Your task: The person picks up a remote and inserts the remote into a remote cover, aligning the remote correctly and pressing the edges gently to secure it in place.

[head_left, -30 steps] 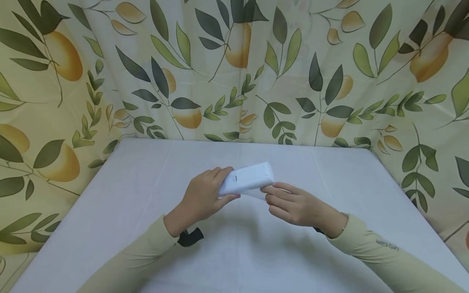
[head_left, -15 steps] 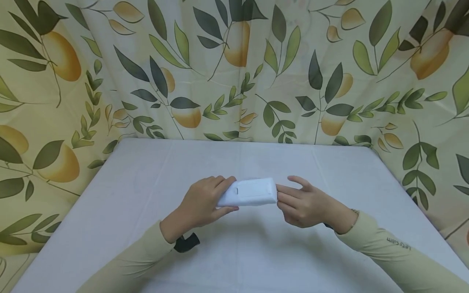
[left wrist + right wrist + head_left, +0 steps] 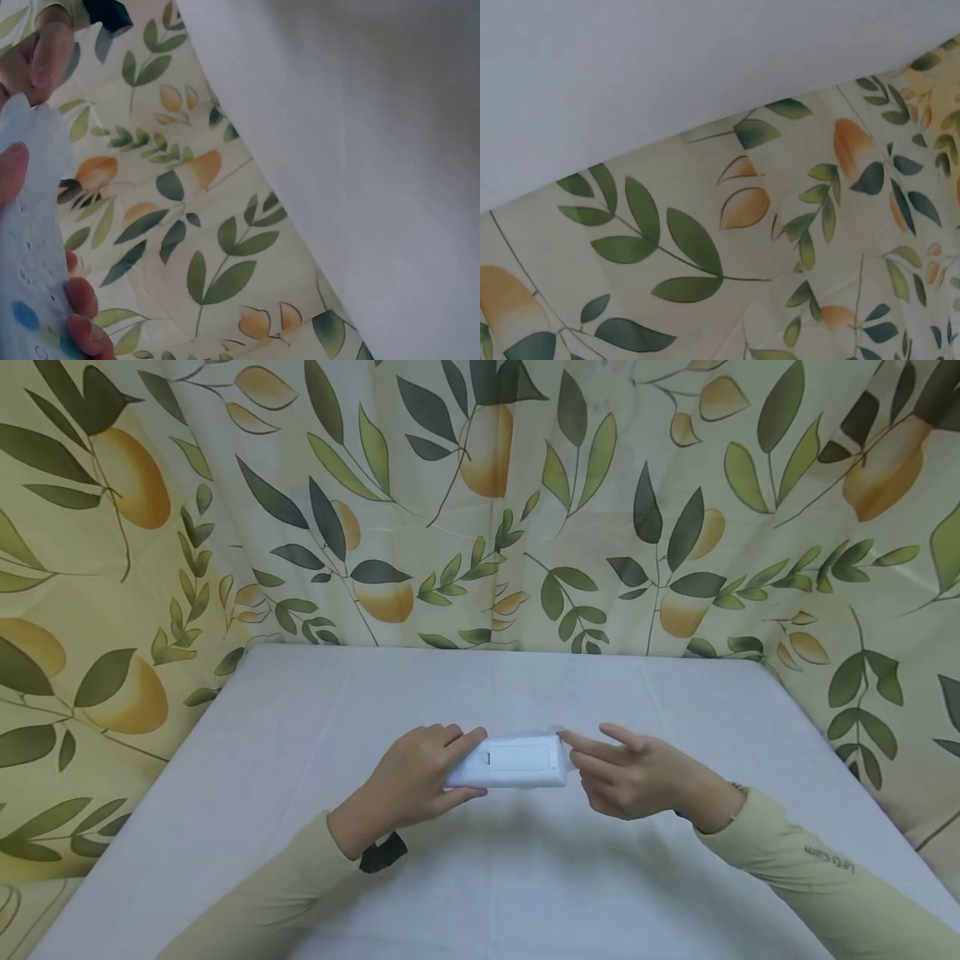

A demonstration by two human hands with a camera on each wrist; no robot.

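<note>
A white remote control (image 3: 521,762) is held above the table with its back and battery cover facing up. My left hand (image 3: 412,777) grips its left end, thumb along the near edge and fingers over the far edge. In the left wrist view, the button side (image 3: 30,247) shows small marks and blue and green spots. A thin, see-through plastic sleeve (image 3: 46,139) sticks out crinkled past the remote's end. My right hand (image 3: 637,777) pinches that loose plastic at the right end, its index finger reaching to the remote's corner. The right wrist view shows neither hand.
A white-covered table (image 3: 360,693) lies under both hands. Behind it and at both sides hangs a curtain (image 3: 450,552) printed with leaves and yellow fruit. A black strap (image 3: 382,853) shows below the left wrist.
The remote has come down slightly and turned from tilted to nearly level, its back facing me more. The right hand has shifted right, away from the remote's underside to its end.
</note>
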